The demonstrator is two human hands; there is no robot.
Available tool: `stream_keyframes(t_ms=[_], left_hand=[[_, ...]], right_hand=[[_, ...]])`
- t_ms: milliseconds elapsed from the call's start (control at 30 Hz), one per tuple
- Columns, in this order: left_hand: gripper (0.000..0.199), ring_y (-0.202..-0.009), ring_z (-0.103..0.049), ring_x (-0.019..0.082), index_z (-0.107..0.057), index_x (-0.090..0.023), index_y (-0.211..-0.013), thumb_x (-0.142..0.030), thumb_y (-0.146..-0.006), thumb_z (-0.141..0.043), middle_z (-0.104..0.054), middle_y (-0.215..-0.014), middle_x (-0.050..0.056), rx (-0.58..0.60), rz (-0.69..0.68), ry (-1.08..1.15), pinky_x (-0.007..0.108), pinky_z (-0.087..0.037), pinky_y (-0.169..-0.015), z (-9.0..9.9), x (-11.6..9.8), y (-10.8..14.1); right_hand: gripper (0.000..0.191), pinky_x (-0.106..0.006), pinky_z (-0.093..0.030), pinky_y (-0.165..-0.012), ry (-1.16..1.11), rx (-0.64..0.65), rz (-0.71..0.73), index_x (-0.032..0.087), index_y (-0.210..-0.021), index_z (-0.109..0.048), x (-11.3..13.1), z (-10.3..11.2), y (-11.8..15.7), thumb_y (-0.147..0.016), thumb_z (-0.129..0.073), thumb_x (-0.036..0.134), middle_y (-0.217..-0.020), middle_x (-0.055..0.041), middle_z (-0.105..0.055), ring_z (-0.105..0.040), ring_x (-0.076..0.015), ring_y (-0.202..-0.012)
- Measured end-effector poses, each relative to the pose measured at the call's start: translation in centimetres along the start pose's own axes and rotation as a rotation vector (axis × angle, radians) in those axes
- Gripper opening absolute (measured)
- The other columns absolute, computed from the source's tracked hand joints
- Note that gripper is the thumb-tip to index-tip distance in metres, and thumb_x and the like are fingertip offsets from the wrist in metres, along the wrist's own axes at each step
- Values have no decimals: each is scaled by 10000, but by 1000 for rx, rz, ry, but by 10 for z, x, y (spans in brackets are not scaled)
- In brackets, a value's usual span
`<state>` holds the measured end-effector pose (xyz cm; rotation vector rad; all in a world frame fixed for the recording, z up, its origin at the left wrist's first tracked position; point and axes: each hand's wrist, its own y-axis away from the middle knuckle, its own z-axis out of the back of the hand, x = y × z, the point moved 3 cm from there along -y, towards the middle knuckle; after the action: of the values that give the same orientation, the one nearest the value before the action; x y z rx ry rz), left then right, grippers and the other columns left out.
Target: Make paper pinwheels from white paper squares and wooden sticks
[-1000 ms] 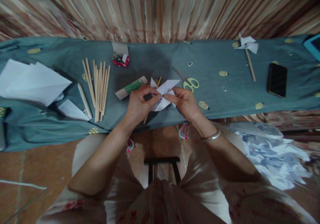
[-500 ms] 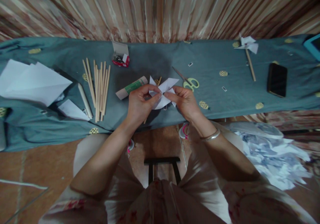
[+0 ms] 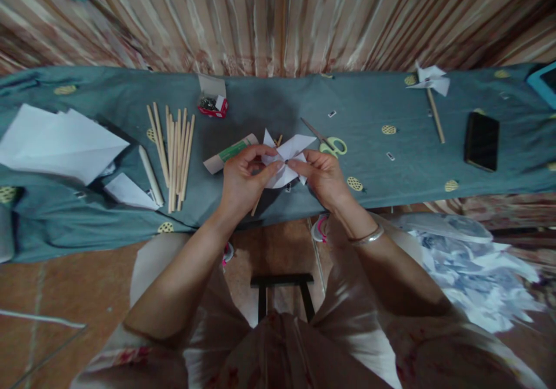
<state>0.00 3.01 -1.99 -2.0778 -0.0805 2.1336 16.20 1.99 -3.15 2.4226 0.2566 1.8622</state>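
A white paper pinwheel (image 3: 293, 146) is held between my two hands over the cloth-covered table. My left hand (image 3: 246, 176) pinches its left side near the middle, thumb and fingers closed on the paper. On the right side, my right hand (image 3: 324, 176) pinches it close to the same centre. A small dark spot shows at the pinwheel's centre. Partly hidden under the paper and my left hand lies a wooden stick (image 3: 255, 206). A cardboard tube with a green label (image 3: 230, 153) lies just behind my left hand. Green-handled scissors (image 3: 332, 146) rest behind my right hand.
On the table (image 3: 278, 96) are wooden sticks (image 3: 176, 157), a red box of pins (image 3: 212, 104), paper sheets (image 3: 56, 143), a white rod (image 3: 150, 175), a pinwheel on a stick (image 3: 435, 114) and a phone (image 3: 482, 141). A bag of paper scraps (image 3: 473, 273) is at the lower right.
The paper pinwheel has tilted slightly and shifted a little to the right between my hands. Both hands keep their pinch on it. The view has moved slightly.
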Motion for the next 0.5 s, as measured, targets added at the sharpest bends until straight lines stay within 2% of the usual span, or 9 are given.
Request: stream_keyframes(t_ms=[100,167,300,400,500], left_hand=[[442,-930,-681,191,-648,-207,-1030,-370,-671,-846,-711,-1068,49,-62,-18,52,299,-549,-803,5,2,-3],[502,-969,-684,207,-633,-207,-1062,-375,-648,-860,-709,-1092,53,-49,9,87,318,-551,-831,6,3,-4],[501,-936,-694,212,-645,-187,-1041,-373,-632,-865,-724,-1035,53,31,103,142,333,-552,-840,2,6,-3],[570,-970,-689,207,-640,-213,-1087,-340,-591,-890,-722,-1084,45,-28,100,179,316,-548,-844,3,5,-3],[491,-946,-691,197,-673,-204,-1032,-326,-606,-885,-735,-1029,41,-40,130,205,306,-545,-840,5,2,-4]], right_hand=[[283,-273,-476,-630,-24,-2,-2,218,-687,-693,0,0,0,-628,-864,435,-691,32,-693,-575,-118,-610],[266,-273,-475,-627,-32,-8,2,221,-693,-699,0,0,-1,-638,-861,424,-680,34,-687,-573,-116,-605],[268,-263,-463,-615,-57,-8,8,214,-716,-709,0,0,-4,-633,-865,414,-687,39,-693,-568,-106,-598],[270,-257,-456,-608,-54,-9,24,210,-693,-694,0,0,-6,-641,-864,415,-683,41,-690,-564,-99,-592],[290,-265,-467,-625,-38,-3,32,215,-678,-688,0,0,-6,-635,-868,438,-683,36,-689,-572,-105,-604]])
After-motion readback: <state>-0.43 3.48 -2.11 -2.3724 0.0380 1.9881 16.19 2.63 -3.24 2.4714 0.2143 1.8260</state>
